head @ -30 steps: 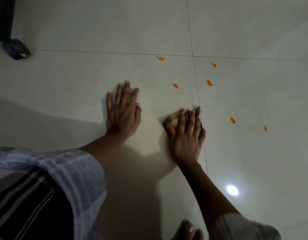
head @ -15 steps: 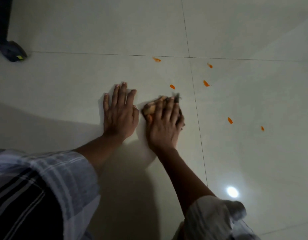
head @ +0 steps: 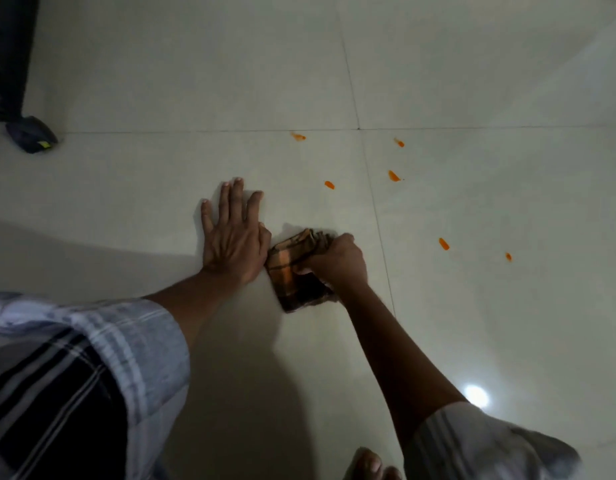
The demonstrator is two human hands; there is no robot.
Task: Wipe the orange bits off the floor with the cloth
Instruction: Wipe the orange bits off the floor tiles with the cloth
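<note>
My right hand (head: 337,263) grips a folded brown and orange checked cloth (head: 292,278) that rests on the pale tiled floor (head: 161,81). Flat on the floor just left of the cloth lies my left hand (head: 234,233), palm down, fingers spread, its thumb side touching the cloth's edge. Several orange bits lie beyond and to the right of the cloth: one (head: 329,185) closest, another (head: 298,136) near the tile joint, one (head: 393,176) past the joint, and one (head: 443,243) further right.
A dark shoe (head: 31,136) and a dark trouser leg (head: 8,57) of another person stand at the far left. My toes (head: 372,465) show at the bottom edge. A bright light reflection (head: 475,395) sits on the floor at lower right.
My right hand slid left with the cloth until it met my left hand, then lifted its fingers from pressing flat to gripping the cloth's upper edge. More of the cloth shows now.
</note>
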